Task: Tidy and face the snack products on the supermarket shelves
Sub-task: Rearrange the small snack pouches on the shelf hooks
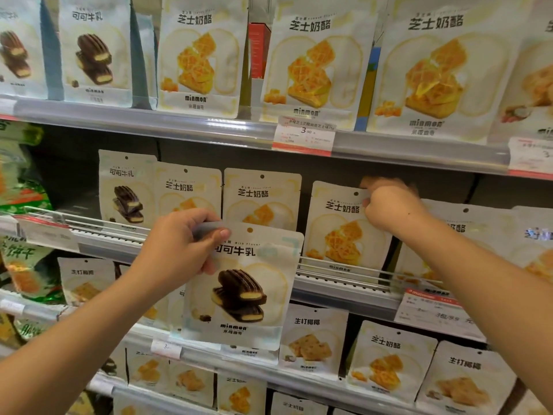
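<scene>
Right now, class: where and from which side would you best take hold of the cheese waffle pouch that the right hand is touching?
Pinch the flat top seal of the cheese waffle pouch from above, probably; it stands upright behind the shelf rail, so only its top is free.

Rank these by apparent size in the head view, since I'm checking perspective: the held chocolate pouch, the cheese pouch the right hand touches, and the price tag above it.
1. Held chocolate pouch, nearer the camera
2. Cheese pouch
3. Price tag
</scene>
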The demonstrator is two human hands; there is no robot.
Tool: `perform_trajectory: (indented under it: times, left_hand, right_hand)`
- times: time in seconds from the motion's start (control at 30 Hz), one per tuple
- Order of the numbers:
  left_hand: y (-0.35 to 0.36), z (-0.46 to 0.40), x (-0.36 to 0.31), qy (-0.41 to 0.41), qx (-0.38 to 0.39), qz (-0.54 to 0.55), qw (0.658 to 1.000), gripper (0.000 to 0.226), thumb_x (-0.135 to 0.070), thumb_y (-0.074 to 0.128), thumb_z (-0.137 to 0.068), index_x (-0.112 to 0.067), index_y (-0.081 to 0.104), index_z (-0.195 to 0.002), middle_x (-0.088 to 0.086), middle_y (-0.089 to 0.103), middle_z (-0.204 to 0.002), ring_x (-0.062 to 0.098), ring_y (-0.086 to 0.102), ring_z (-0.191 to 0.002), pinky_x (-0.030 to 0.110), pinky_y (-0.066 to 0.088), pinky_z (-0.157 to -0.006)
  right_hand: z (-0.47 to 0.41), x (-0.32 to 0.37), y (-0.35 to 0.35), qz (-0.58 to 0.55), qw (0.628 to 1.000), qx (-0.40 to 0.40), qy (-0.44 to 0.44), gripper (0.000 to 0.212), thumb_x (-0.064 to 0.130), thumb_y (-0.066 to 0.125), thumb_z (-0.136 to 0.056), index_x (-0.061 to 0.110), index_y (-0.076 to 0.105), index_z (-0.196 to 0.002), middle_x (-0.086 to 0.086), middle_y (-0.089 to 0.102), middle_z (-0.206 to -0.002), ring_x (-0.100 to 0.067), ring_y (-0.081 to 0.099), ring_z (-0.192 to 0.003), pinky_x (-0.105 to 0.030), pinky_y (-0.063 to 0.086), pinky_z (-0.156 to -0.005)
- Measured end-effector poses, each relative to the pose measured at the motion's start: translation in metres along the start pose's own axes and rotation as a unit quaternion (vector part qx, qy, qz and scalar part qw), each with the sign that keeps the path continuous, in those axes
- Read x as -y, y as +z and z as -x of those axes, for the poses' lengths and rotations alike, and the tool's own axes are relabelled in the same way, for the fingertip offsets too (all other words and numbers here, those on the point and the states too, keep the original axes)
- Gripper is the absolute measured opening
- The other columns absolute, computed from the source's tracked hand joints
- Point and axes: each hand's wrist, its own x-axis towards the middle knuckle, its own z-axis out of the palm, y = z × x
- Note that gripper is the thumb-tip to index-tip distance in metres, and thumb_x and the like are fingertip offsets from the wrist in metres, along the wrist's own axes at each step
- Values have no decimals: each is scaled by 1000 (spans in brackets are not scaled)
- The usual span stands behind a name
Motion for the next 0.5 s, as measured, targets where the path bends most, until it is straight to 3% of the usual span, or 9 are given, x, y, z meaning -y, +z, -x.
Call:
perform_trajectory:
  times: [0.1,0.17,0.23,0.3,0.4,0.43,0.5]
  left_hand:
    - [3,2,0,2,-4,-7,1000,7,-27,68,-87,-25,67,-81,3,69,-64,15,66,-50,35,58,-52]
    - [3,2,0,-1,-15,-8,1000,7,-27,68,-87,-24,68,-81,3,68,-63,16,66,-49,36,58,-52]
    - [3,1,1,-11,-27,-6,1000,7,-26,68,-88,-24,68,-81,3,69,-63,17,66,-49,36,57,-51]
    - [1,2,3,-25,-34,2,999,7,-25,68,-88,-24,68,-81,3,69,-64,17,67,-50,33,56,-50]
    - [-7,8,10,-37,-37,5,999,7,-25,68,-89,-23,67,-82,3,69,-64,18,66,-50,26,53,-47]
    - [-12,11,13,-37,-39,5,999,8,-24,68,-89,-23,67,-81,3,69,-62,18,66,-49,24,51,-46]
    - [-27,16,23,-35,-49,-4,998,9,-25,68,-89,-23,66,-80,0,69,-62,15,65,-48,21,48,-45]
  right_hand:
    - [5,3,-4,9,1000,26,10,42,19,55,-92,32,46,-132,-3,54,-96,-30,50,-118,-50,22,-112]
    - [14,2,-5,6,1000,-12,-11,48,19,59,-88,34,45,-132,-3,55,-101,-30,43,-125,-49,19,-109]
    - [33,7,0,-45,986,-119,-105,54,16,62,-82,35,48,-131,-2,57,-125,-29,37,-132,-51,15,-110]
    - [56,24,6,-159,948,-171,-215,44,13,58,-85,34,55,-124,5,58,-128,-24,42,-129,-51,17,-111]
    - [89,65,11,-313,889,-79,-324,24,25,50,-95,31,62,-115,23,58,-107,0,53,-106,-36,41,-101]
    - [98,79,12,-337,873,-37,-351,25,35,47,-96,31,63,-115,28,56,-101,6,55,-98,-27,48,-91]
    - [111,109,16,-344,853,26,-391,38,56,46,-90,33,61,-118,28,58,-99,9,56,-92,-16,48,-76]
